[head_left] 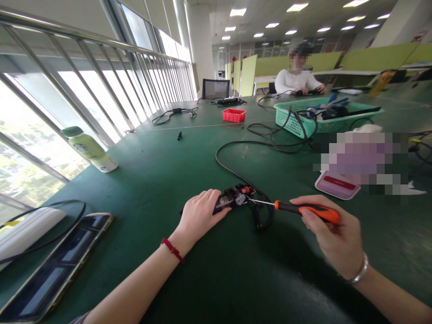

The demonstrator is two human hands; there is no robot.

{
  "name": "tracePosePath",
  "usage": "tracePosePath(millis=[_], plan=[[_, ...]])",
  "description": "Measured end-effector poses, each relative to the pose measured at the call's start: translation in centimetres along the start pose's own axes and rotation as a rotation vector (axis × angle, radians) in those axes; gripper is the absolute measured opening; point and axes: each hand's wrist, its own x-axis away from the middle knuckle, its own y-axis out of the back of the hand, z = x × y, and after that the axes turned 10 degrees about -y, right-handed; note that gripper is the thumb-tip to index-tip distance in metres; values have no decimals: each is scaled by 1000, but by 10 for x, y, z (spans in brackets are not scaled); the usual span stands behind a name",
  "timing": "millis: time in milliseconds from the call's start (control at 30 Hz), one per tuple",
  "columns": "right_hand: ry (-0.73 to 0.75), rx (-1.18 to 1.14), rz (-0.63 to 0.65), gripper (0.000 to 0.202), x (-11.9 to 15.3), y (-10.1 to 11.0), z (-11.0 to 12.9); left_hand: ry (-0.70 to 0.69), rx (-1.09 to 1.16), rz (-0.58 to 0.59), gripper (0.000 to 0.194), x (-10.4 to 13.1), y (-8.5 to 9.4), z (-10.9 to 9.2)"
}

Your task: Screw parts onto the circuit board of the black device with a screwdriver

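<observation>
My left hand (201, 211) is closed around the dark body of an opened corded device (232, 196), which looks like a small power tool with its inner parts and thin wires bare at the right end. In my right hand (332, 234) is a screwdriver (307, 210) with an orange and black handle. Its thin metal shaft points left, and the tip is at the exposed wires; whether it touches a screw is too small to tell. A black cord (232, 168) runs from the device's open end up the table.
A teal basket (293, 121) of tools and cables stands back right, and a red tray (234, 115) is at the far middle. At left are a green bottle (89, 149) and a phone (60, 265). Another person (297, 80) sits across the green table (162, 180).
</observation>
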Motion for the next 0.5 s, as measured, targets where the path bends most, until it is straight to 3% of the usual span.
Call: tracePosePath(millis=[100,500], plan=[[0,-36,-36,13,2,1,-1,-4,-9,-8,28,1,-1,1],[98,-80,70,18,3,-1,3,-4,-16,-12,28,0,0,0]])
